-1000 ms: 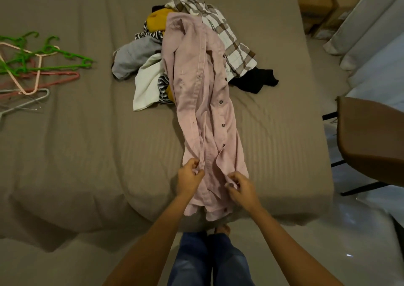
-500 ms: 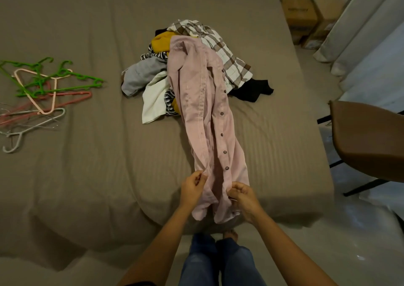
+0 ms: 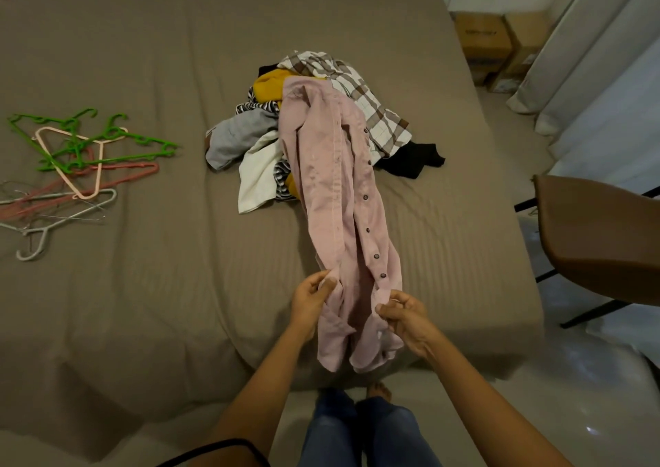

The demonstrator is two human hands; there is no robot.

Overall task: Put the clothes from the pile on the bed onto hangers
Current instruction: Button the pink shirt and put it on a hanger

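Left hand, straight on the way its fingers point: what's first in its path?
The pink shirt itself: the left hand pinches its edge, fingers pointing up and right into the fabric. Beyond that probably lies the bed; depth is unclear.

Brown chair (image 3: 607, 238) cut off at right edge, pink shirt (image 3: 335, 188) hiding part of pile (image 3: 235, 138)

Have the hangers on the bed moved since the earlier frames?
No. The hangers keep the same gap left of the clothes pile; only the camera shifted.
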